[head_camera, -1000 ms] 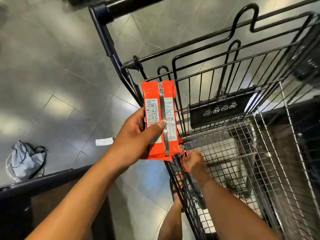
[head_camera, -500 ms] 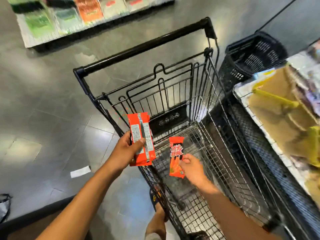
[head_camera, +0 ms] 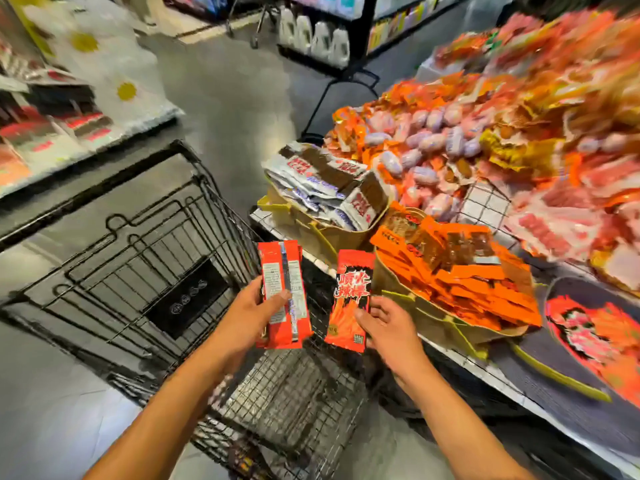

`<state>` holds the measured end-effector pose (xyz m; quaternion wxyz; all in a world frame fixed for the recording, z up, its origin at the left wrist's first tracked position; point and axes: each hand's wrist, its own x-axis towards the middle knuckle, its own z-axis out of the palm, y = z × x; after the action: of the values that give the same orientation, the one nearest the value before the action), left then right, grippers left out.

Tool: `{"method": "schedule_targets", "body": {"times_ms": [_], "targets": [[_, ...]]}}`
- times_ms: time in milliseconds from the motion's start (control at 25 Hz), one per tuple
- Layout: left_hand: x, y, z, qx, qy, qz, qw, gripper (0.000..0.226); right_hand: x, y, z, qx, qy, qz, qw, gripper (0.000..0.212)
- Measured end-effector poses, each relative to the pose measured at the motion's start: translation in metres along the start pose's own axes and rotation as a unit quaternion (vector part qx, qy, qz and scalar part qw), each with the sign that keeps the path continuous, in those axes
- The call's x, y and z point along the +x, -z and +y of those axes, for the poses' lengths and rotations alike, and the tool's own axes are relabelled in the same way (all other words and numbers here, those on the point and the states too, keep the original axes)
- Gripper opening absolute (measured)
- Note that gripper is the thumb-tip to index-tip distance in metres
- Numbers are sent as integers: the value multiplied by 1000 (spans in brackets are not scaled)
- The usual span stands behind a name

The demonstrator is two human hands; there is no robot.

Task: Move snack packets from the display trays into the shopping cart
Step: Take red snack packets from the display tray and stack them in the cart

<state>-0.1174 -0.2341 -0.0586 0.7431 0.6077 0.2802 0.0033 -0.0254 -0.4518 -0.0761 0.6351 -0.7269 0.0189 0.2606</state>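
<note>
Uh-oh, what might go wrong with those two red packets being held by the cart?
1. The right hand grips the flame packet only along its lower side edge, so it might slip and land outside the cart.
2. The left hand holds the label-side packet close to the cart's rim. If let go from here, it may hit the wires and bounce to the floor.

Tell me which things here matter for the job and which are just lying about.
Job: left hand gripping red packets; right hand gripping single packet; cart; orange-packet tray.
Lying about: white bottles; flowered bags; left shelf.
</note>
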Motion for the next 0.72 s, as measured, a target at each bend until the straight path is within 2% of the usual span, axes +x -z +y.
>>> {"method": "schedule_targets", "body": {"times_ms": [280, 440, 600, 720], "targets": [[-27, -202, 33, 7, -36, -152, 988, 24, -80, 204, -42, -8, 94, 108, 990, 11], [-43, -294, 36, 16, -48, -198, 979, 26, -102, 331, -48, -57, 117, 243, 961, 17], [-52, -351, 31, 58, -57, -229, 970, 24, -95, 419, -19, -184, 65, 322, 926, 38], [-59, -379, 29, 72, -57, -242, 966, 22, -90, 436, 4, -335, 42, 303, 891, 42]]}}
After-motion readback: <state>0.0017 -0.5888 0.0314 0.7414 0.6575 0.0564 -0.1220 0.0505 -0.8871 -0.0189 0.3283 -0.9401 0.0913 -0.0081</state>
